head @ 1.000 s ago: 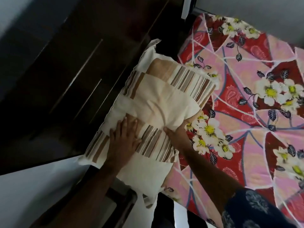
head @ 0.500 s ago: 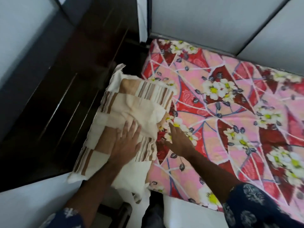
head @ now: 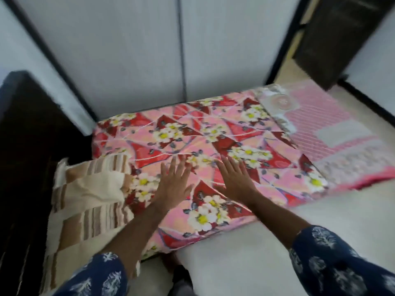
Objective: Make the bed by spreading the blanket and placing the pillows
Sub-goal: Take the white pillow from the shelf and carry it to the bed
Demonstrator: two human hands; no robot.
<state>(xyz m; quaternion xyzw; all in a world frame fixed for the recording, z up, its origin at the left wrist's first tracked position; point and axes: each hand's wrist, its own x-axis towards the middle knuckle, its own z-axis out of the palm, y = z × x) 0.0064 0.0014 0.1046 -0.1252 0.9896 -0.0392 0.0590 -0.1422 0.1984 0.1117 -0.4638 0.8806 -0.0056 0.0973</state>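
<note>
The striped pillow (head: pixel 89 201) lay at the head of the bed (head: pixel 213 133), against the dark headboard (head: pixel 27 146), so by the look of it that step was done. Both hands lay flat on the floral sheet (head: pixel 192 133), fingers straight and spread, holding nothing: the left hand (head: pixel 174 182) just beside the pillow, the right hand (head: pixel 234 180) near it. The pink blanket (head: pixel 333 133) lay at the foot end, apparently folded and not yet spread; only 1 pillow showed. Grey wall panels (head: pixel 136 50) ran along the far side, a dark cabinet (head: pixel 335 35) beyond the foot. Nothing visibly blocked the blanket.
</note>
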